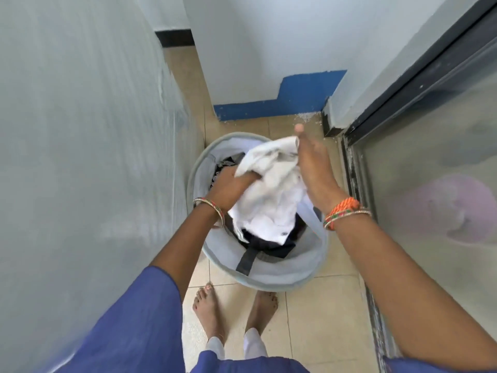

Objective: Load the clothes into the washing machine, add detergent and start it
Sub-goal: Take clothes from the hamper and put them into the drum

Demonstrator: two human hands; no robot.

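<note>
Head view: white garment (271, 195) between both hands.

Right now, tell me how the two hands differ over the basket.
The left hand grips the white cloth with curled fingers; the right hand lies against the cloth with straight fingers. The left hand sits lower, inside the laundry basket; the right hand is above its rim. Both wrists wear bangles.
</note>
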